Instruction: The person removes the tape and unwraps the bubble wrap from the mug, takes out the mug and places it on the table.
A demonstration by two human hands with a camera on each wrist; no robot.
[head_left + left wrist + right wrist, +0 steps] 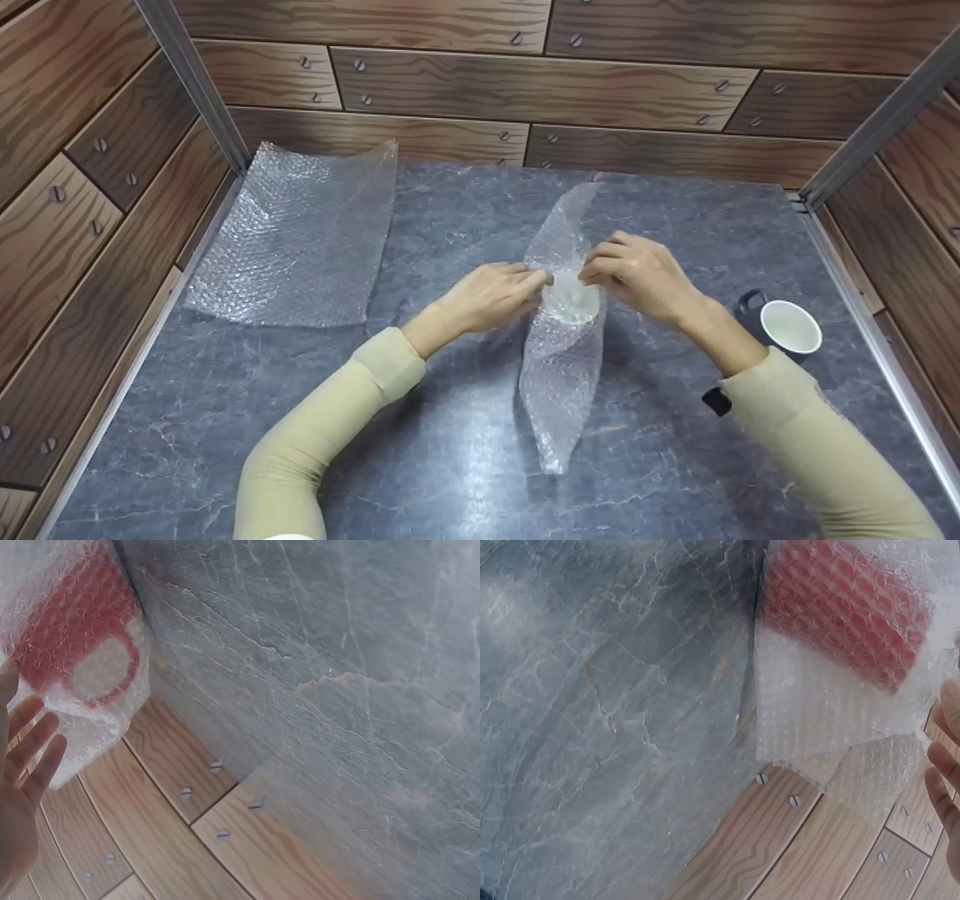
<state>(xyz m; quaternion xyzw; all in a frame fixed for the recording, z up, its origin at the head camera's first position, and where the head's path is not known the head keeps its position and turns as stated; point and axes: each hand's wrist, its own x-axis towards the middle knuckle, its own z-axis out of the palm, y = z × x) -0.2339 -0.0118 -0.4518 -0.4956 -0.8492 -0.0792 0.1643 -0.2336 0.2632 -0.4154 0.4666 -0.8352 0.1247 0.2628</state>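
Note:
In the middle of the table stands a red mug (71, 622) with a ring handle, seen through the bubble wrap (562, 375) around it. The wrap's ends stick out toward the far and near sides. My left hand (495, 296) pinches the wrap by the mug's pale opening (574, 296), from the left. Opposite it, the right hand (637, 274) pinches the wrap with thumb and fingertips. The right wrist view shows the red mug side (847, 611) under a layer of bubbles, with the right fingers (945, 769) at the frame's edge.
A flat sheet of bubble wrap (300, 240) lies at the back left of the grey marbled table (450, 442). To the right, beside my right forearm, stands a dark mug (787, 330) with a white inside. Wood-patterned walls (540, 82) enclose the table at the back and sides.

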